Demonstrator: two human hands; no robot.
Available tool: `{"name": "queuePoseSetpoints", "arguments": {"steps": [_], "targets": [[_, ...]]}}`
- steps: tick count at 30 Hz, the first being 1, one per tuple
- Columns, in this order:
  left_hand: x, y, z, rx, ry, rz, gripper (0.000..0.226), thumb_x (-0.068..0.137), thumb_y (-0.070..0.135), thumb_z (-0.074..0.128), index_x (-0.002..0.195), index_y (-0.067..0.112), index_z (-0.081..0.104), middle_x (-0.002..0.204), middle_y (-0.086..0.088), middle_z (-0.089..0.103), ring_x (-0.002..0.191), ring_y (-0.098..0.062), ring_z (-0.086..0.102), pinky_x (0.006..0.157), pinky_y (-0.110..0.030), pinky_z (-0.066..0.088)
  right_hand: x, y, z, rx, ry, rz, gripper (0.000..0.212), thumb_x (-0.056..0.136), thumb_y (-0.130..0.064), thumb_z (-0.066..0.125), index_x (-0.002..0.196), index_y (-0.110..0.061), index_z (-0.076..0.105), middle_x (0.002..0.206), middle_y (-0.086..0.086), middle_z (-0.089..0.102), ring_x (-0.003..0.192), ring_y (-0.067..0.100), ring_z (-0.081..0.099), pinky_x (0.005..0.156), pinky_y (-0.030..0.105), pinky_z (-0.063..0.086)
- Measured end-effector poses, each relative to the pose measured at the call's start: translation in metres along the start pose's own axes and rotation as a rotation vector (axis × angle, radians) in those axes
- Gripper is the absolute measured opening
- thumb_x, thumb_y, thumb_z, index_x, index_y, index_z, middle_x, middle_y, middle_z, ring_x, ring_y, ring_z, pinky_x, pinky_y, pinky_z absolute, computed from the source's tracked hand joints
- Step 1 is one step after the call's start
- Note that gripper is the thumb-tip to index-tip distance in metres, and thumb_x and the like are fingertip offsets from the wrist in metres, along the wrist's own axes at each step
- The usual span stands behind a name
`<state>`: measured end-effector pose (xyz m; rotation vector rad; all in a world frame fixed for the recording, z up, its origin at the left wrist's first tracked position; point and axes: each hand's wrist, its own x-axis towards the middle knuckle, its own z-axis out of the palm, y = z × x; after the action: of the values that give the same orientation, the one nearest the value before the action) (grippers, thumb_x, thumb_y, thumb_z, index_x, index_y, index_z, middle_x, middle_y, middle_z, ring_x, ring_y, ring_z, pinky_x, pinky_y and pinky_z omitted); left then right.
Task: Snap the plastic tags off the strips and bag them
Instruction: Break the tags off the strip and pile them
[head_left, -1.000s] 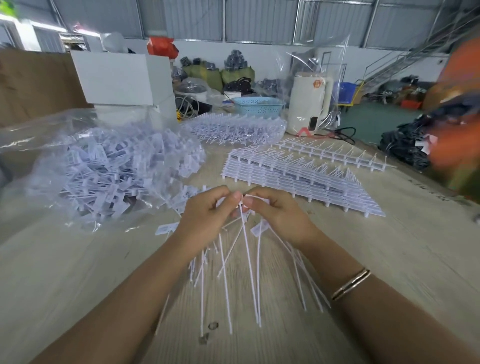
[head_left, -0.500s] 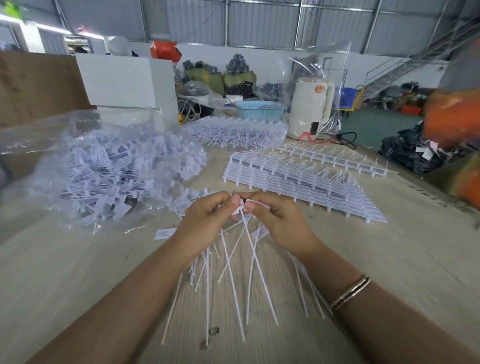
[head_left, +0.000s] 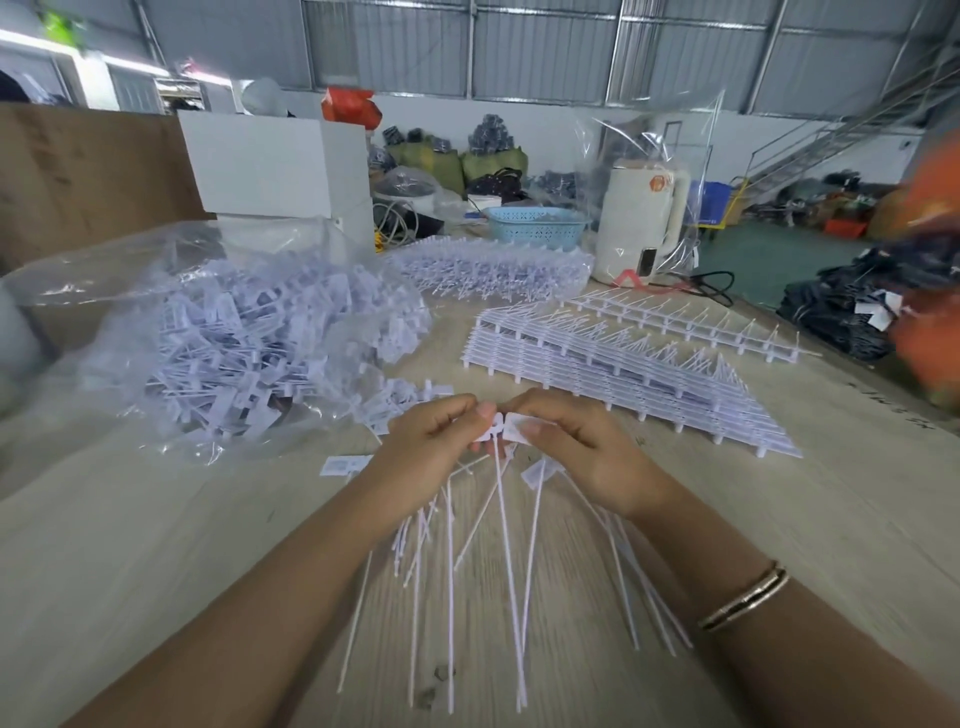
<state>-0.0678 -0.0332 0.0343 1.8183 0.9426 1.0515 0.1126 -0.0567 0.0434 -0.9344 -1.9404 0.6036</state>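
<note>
where the hands meet at frame centre, left hand (head_left: 434, 441) and right hand (head_left: 582, 452) each pinch the white tags (head_left: 506, 428) just above the pale wood table (head_left: 156, 545).
clear bag (head_left: 234, 343) of tags centre left; stacked strips (head_left: 623, 374) centre right; corrugated metal wall (head_left: 545, 52) behind.

Warehouse hall. Corrugated metal wall (head_left: 545, 47) above, white band below. Metal staircase (head_left: 831, 140) at right. Green floor (head_left: 769, 260) beyond bench's far right corner. Pale wood-grain bench (head_left: 130, 545). White box (head_left: 270, 166), blue basket (head_left: 537, 228), white kettle (head_left: 641, 228) along far edge. Brown board (head_left: 88, 171) at left. Strip light (head_left: 31, 36) top left.
</note>
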Motion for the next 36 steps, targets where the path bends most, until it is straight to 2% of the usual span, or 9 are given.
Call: {"name": "queuePoseSetpoints", "arguments": {"steps": [3,7,9,14,18,23,27,33,36], "targets": [[-0.001,0.0,0.002,0.057,0.001,-0.006,0.036,0.082,0.048,0.047,0.056,0.024,0.055,0.052,0.013,0.048,0.056,-0.005,0.043,0.059,-0.022,0.03,-0.006,-0.003,-0.005,-0.128,-0.049,-0.029,0.028,0.083,-0.032,0.063,0.097,-0.01,0.053,0.086,-0.001,0.061,0.082,0.014,0.059,0.077,0.031,0.048],[-0.002,-0.002,0.004,0.093,-0.002,-0.008,0.039,0.093,0.038,0.052,0.057,0.023,0.055,0.059,-0.005,0.059,0.056,-0.015,0.048,0.055,-0.024,0.036,-0.006,-0.002,-0.001,-0.393,-0.003,-0.093,0.031,0.076,-0.02,0.076,0.096,-0.014,0.052,0.08,-0.01,0.058,0.073,0.008,0.059,0.069,0.017,0.044],[-0.002,-0.001,0.003,0.08,0.022,0.01,0.04,0.093,0.034,0.051,0.054,0.027,0.056,0.058,0.0,0.061,0.052,-0.012,0.045,0.051,-0.02,0.035,-0.005,-0.003,-0.001,-0.474,0.05,-0.111,0.027,0.076,-0.02,0.077,0.094,-0.011,0.058,0.079,-0.008,0.06,0.072,0.009,0.06,0.069,0.012,0.04],[-0.002,-0.002,0.004,0.094,0.033,0.017,0.036,0.088,0.046,0.05,0.055,0.032,0.055,0.053,0.013,0.052,0.059,-0.012,0.047,0.057,-0.021,0.034,-0.008,-0.006,0.009,-0.641,0.131,-0.175,0.021,0.077,-0.027,0.069,0.086,-0.008,0.065,0.077,-0.007,0.068,0.069,0.012,0.064,0.073,0.027,0.042],[-0.002,-0.005,0.003,0.108,0.004,0.051,0.036,0.086,0.062,0.047,0.063,0.036,0.06,0.059,0.006,0.056,0.062,-0.01,0.048,0.062,-0.025,0.036,-0.01,-0.01,0.005,-0.623,0.12,-0.155,0.027,0.086,-0.033,0.054,0.089,-0.012,0.071,0.078,-0.004,0.071,0.068,0.017,0.064,0.075,0.026,0.039],[-0.006,-0.006,0.001,0.158,-0.059,0.111,0.027,0.081,0.055,0.043,0.07,0.039,0.062,0.063,-0.002,0.055,0.059,-0.022,0.048,0.062,-0.025,0.035,-0.013,-0.005,-0.005,-0.427,0.1,-0.059,0.024,0.091,-0.021,0.05,0.091,-0.01,0.071,0.076,0.002,0.07,0.064,0.021,0.062,0.065,0.027,0.045],[-0.005,-0.006,-0.001,0.106,0.033,0.112,0.034,0.093,0.042,0.046,0.067,0.02,0.055,0.061,-0.001,0.048,0.059,-0.007,0.045,0.057,-0.016,0.033,-0.011,-0.004,-0.025,-0.315,0.251,0.112,0.011,0.093,-0.019,0.055,0.094,-0.024,0.064,0.076,0.0,0.07,0.067,0.018,0.065,0.062,0.034,0.051],[-0.009,-0.006,0.003,0.303,0.046,0.142,0.021,0.079,0.021,0.036,0.075,0.028,0.056,0.064,-0.01,0.058,0.056,-0.028,0.049,0.053,-0.036,0.034,-0.016,-0.007,-0.059,-0.859,0.196,0.167,0.022,0.09,-0.036,0.054,0.104,-0.024,0.066,0.082,-0.004,0.073,0.074,0.019,0.067,0.072,0.034,0.053],[-0.007,-0.01,0.005,0.396,0.113,0.154,0.02,0.089,0.014,0.042,0.083,0.028,0.055,0.063,-0.002,0.059,0.05,-0.018,0.048,0.049,-0.03,0.034,-0.013,0.003,-0.045,-1.043,0.044,0.218,0.024,0.092,-0.041,0.05,0.109,-0.03,0.064,0.101,-0.007,0.07,0.089,0.017,0.064,0.076,0.024,0.042]]}}
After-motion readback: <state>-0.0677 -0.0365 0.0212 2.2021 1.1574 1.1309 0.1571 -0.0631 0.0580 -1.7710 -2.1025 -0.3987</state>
